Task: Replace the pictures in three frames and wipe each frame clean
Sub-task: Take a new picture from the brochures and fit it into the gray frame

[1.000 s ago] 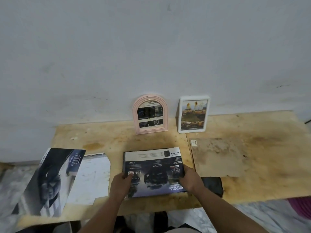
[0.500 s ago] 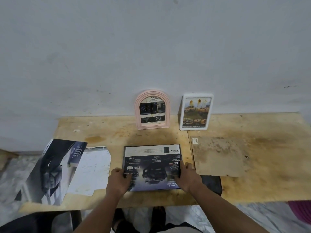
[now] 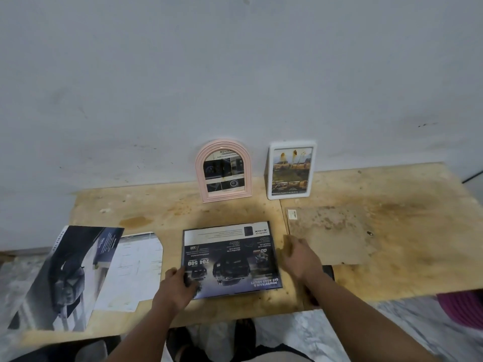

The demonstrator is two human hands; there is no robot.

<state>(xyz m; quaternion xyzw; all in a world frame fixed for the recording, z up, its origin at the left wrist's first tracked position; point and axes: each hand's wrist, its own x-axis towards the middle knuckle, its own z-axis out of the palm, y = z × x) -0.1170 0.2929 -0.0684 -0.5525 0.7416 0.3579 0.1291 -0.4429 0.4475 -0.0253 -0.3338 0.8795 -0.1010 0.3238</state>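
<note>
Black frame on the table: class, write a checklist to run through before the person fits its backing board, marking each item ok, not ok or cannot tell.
1. Black frame lies flat on the table: ok.
2. Picture sits inside the frame's edges: ok.
3. Left hand steadies the frame: ok, on its near left corner.
4. Right hand free to pick up: ok, beside the frame, open.
5. Backing board within reach: ok, just right of the frame.
6. Frame wiped clean: cannot tell.

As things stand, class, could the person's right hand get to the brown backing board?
Probably yes: the right hand hovers beside the brown backing board, which lies flat and uncovered on the wooden table.
</note>
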